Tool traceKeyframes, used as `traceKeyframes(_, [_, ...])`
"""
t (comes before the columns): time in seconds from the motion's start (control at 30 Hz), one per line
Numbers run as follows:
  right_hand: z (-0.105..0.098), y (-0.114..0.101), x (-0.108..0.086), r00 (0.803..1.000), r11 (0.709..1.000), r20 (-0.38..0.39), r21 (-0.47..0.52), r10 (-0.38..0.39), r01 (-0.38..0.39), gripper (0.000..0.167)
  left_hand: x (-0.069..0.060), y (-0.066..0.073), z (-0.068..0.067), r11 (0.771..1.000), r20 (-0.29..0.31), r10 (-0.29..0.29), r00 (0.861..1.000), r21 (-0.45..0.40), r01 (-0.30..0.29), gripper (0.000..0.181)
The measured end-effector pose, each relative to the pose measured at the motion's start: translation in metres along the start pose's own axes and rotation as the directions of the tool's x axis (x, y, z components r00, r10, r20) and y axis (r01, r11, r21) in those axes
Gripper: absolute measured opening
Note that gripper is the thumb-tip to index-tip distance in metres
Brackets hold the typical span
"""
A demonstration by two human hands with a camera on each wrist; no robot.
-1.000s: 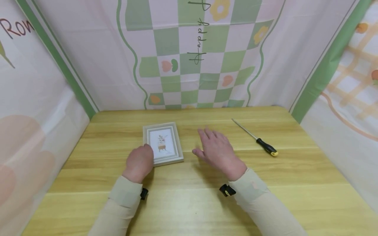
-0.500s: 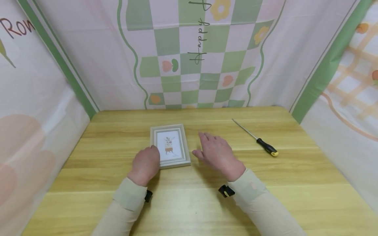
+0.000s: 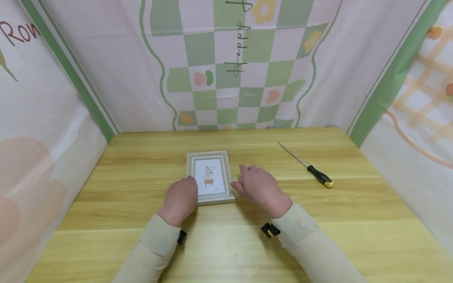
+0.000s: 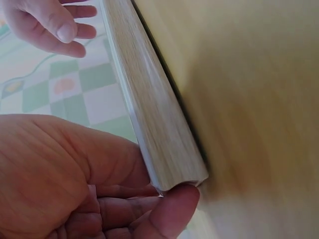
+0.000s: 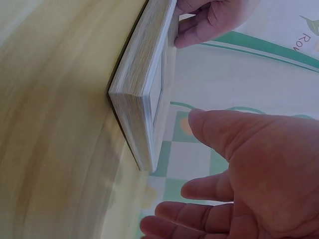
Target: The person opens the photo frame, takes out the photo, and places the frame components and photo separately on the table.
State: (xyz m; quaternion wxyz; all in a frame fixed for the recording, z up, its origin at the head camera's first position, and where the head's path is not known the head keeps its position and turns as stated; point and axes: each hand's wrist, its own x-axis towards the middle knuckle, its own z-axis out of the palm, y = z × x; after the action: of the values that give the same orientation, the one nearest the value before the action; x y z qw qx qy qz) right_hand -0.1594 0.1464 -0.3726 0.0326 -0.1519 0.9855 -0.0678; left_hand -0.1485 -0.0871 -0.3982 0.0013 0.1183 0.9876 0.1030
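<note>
A pale wood-grain picture frame (image 3: 228, 169) with a potted-plant print lies face up on the wooden table, left of the middle. My left hand (image 3: 179, 198) grips its left side near the front corner. In the left wrist view, the thumb and a curled finger hold the end of the frame's moulding (image 4: 154, 104). Just off the opposite side is my right hand (image 3: 262, 190). The right wrist view shows that hand's fingers (image 5: 199, 214) loosely extended, holding nothing, with a small gap between the thumb and the frame.
A screwdriver (image 3: 318, 175) with a black and yellow handle lies to the right, its tip pointing to the back. The wooden table (image 3: 226, 243) meets a patterned cloth (image 3: 244, 94) at its rear edge. Printed cloths also hang on both sides.
My left hand has slid the picture frame right and slightly nearer, straightening it. The right hand's fingers have drawn back and bent a little while the frame came close to its thumb.
</note>
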Motion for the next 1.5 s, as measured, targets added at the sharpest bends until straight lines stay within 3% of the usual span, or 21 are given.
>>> traceKeyframes(0.23, [0.003,0.000,0.000,0.999,0.999,0.042,0.034,0.025,-0.026,0.046,-0.002,0.005,0.002,1.000,0.011,0.006,1.000,-0.018,-0.006,0.011])
traceKeyframes(0.43, [0.005,-0.001,0.002,0.994,0.995,0.095,0.080,0.048,-0.056,0.037,-0.004,0.008,0.004,0.999,-0.014,0.037,0.999,-0.011,-0.038,0.009])
traceKeyframes(0.7, [0.010,-0.002,0.002,0.990,0.991,0.133,0.117,0.041,-0.056,0.035,-0.005,0.013,0.005,0.999,0.002,0.048,0.999,-0.009,-0.048,0.010])
traceKeyframes(1.0, [0.014,-0.004,0.004,0.988,0.990,0.153,0.132,0.017,-0.038,0.036,-0.008,0.017,0.004,0.997,-0.032,0.080,0.996,-0.017,-0.081,0.010])
traceKeyframes(1.3, [0.014,-0.005,0.006,0.981,0.984,0.190,0.159,0.043,-0.074,0.035,-0.010,0.020,0.004,0.995,-0.043,0.095,0.995,-0.006,-0.096,0.009])
traceKeyframes(1.5, [0.013,-0.003,0.007,0.966,0.967,0.231,0.198,0.112,-0.160,0.041,-0.009,0.020,0.004,0.995,-0.035,0.095,0.995,-0.011,-0.095,0.008])
